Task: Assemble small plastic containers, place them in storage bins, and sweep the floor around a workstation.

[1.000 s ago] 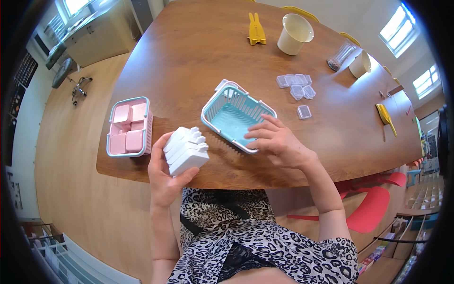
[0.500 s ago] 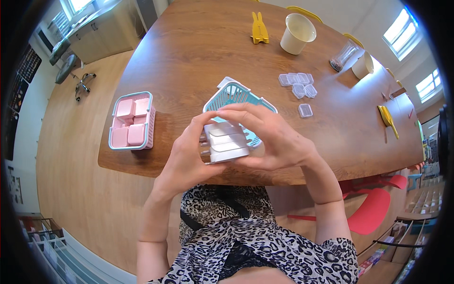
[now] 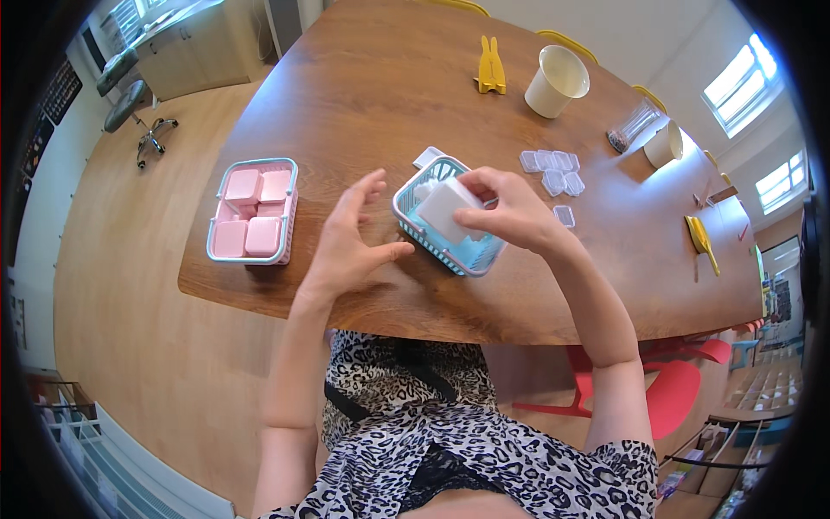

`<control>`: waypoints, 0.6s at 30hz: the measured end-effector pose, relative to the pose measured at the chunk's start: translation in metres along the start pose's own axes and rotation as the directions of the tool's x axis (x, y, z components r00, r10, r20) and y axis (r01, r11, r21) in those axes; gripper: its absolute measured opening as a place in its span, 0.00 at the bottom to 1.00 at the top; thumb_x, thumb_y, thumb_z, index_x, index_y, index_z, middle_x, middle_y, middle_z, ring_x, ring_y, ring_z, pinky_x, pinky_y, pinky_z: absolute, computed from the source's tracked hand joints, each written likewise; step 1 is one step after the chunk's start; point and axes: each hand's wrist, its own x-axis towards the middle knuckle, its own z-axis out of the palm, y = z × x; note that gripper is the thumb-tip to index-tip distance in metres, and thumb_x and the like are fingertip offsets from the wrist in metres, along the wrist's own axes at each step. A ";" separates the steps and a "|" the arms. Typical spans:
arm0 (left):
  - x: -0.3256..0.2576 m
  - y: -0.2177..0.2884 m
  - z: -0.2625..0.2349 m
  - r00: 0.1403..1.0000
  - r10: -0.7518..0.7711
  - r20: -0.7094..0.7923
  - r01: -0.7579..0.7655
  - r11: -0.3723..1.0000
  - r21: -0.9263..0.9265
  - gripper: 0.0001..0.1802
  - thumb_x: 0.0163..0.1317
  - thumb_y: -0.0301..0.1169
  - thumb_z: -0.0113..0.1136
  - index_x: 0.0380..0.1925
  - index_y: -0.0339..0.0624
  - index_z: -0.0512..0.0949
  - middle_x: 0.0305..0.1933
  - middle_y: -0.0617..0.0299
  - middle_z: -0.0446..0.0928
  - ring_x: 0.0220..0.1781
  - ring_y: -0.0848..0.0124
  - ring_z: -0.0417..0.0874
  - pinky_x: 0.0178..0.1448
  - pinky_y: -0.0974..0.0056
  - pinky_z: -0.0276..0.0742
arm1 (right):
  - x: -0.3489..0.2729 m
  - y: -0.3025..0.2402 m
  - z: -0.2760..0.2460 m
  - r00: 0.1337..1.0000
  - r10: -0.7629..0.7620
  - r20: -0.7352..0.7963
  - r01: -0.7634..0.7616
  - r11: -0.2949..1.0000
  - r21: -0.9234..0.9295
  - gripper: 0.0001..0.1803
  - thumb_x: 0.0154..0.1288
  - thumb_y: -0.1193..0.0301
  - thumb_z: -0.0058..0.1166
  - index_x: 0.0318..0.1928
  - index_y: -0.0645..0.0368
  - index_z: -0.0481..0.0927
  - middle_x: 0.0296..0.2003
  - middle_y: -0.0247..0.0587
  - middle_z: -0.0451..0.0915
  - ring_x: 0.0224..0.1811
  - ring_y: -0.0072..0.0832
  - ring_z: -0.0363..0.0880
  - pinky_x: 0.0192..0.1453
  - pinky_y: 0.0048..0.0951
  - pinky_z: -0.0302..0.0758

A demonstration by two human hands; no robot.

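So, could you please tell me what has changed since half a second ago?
The white boxes moved forward, into the mouth of the blue basket. The left hand let go and drew aside leftward, open; the right hand kept its hold. The pink basket and clear boxes stayed put.

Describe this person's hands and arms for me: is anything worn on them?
The left hand and right hand are ungloved; no watch or bracelet shows. The left forearm and right forearm are uncovered. A short sleeve, black-on-pale leopard print, covers the right shoulder.
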 end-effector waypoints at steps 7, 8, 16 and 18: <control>-0.008 -0.007 0.033 1.000 -0.019 0.012 0.021 0.981 -0.191 0.45 0.49 0.27 0.77 0.68 0.42 0.65 0.63 0.54 0.71 0.60 0.63 0.77 0.59 0.59 0.78 | 0.030 0.013 0.009 0.963 0.199 0.179 -0.143 0.948 -0.284 0.28 0.56 0.62 0.60 0.52 0.70 0.79 0.46 0.53 0.82 0.51 0.34 0.80 0.55 0.36 0.76; -0.009 -0.007 0.035 1.000 -0.015 -0.019 0.012 0.985 -0.170 0.44 0.49 0.26 0.77 0.68 0.42 0.66 0.61 0.54 0.72 0.58 0.64 0.78 0.57 0.61 0.79 | 0.033 0.019 0.010 0.952 0.220 0.216 -0.162 0.953 -0.254 0.26 0.55 0.63 0.59 0.50 0.70 0.81 0.44 0.55 0.82 0.52 0.33 0.80 0.53 0.37 0.77; -0.018 -0.002 0.036 0.996 -0.040 -0.080 0.028 0.989 -0.146 0.42 0.51 0.25 0.75 0.67 0.42 0.67 0.62 0.57 0.72 0.57 0.68 0.78 0.53 0.64 0.80 | 0.036 0.010 0.012 0.847 0.333 0.414 -0.222 0.930 -0.294 0.23 0.59 0.64 0.48 0.49 0.69 0.78 0.47 0.53 0.79 0.49 0.36 0.78 0.52 0.36 0.73; -0.018 -0.005 0.036 0.996 -0.025 -0.085 0.014 0.993 -0.121 0.42 0.51 0.25 0.75 0.67 0.42 0.67 0.61 0.57 0.72 0.56 0.68 0.79 0.53 0.64 0.80 | 0.035 0.007 0.016 0.880 0.290 0.375 -0.246 0.956 -0.162 0.22 0.55 0.67 0.48 0.49 0.64 0.76 0.39 0.45 0.76 0.45 0.32 0.75 0.48 0.32 0.72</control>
